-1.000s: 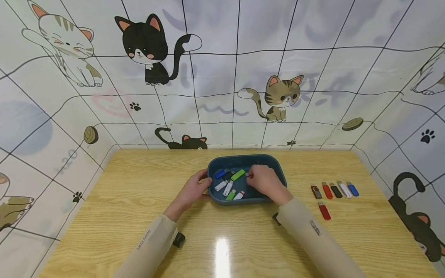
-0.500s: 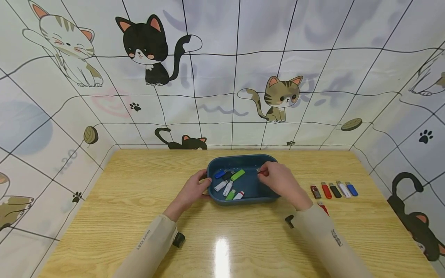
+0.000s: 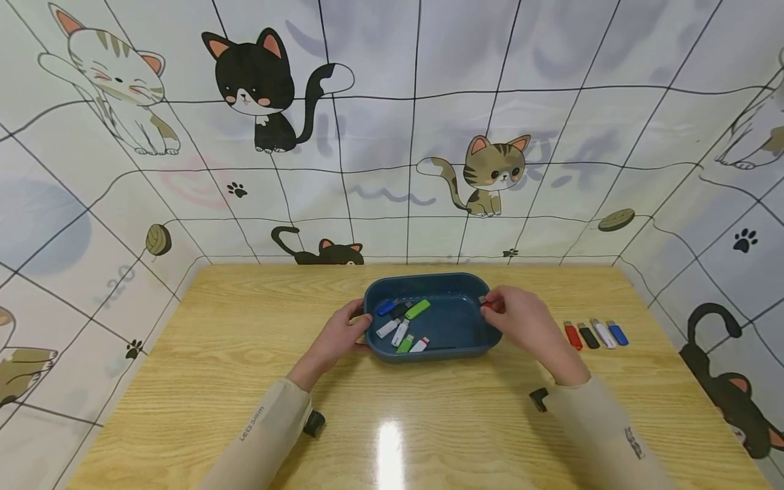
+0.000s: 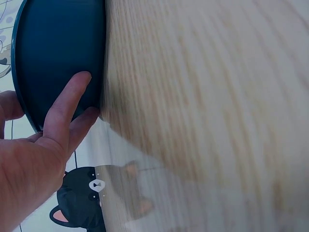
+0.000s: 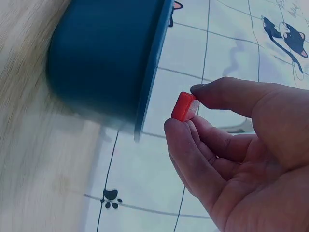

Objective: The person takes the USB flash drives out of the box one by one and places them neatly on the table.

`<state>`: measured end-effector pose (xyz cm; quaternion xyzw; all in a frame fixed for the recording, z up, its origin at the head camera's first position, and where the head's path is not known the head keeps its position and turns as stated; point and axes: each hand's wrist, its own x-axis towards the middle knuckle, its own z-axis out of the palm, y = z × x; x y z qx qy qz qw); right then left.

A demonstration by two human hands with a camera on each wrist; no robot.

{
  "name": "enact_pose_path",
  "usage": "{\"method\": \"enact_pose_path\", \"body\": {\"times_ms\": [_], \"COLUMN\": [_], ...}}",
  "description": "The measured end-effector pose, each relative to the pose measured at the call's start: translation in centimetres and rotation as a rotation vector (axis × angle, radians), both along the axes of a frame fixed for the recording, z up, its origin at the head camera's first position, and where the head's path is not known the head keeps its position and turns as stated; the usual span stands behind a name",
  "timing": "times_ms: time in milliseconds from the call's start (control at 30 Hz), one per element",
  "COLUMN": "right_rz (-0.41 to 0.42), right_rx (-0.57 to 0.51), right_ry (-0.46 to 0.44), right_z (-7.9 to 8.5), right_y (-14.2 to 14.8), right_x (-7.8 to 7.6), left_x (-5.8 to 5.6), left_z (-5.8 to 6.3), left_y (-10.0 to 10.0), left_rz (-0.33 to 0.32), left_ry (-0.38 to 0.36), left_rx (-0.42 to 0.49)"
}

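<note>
A dark blue plastic bin (image 3: 453, 333) lies on the table with several USB flash drives inside, among them a lime green one (image 3: 418, 309) and a blue one (image 3: 386, 307). My left hand (image 3: 335, 333) holds the bin's left end; in the left wrist view its fingers (image 4: 65, 108) lie against the outer wall. Over the bin's right rim, my right hand (image 3: 523, 320) pinches a red USB flash drive (image 5: 183, 106) between thumb and fingertips. The right wrist view has that drive just outside the bin's wall, apart from it.
Right of the bin, a row of USB drives lies on the wooden table (image 3: 245, 381): red (image 3: 572, 335), black (image 3: 589, 335), white (image 3: 603, 333) and blue (image 3: 617, 333). My right forearm covers the table beside them. A cat-patterned cloth (image 3: 380, 150) surrounds the table's back and sides.
My right hand has moved right with the red USB flash drive, from inside the bin to its right rim. It now hides two drives on the table. The left hand stays put.
</note>
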<state>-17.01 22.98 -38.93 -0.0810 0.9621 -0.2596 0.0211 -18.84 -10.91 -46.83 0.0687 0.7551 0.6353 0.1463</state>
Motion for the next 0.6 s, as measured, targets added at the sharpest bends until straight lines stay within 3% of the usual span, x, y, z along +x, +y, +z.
{"method": "enact_pose_path", "body": {"times_ms": [400, 600], "right_rz": [-0.082, -0.108], "right_rx": [0.007, 0.031], "right_ry": [0.029, 0.001], "right_z": [0.6, 0.4], "right_y": [4.1, 5.9], "right_x": [2.2, 3.0], "left_x": [0.1, 0.1], "left_z": [0.1, 0.1], "left_y": [0.1, 0.1], "left_rz": [0.019, 0.014], "left_ry": [-0.002, -0.002], "left_rx": [0.015, 0.006]}}
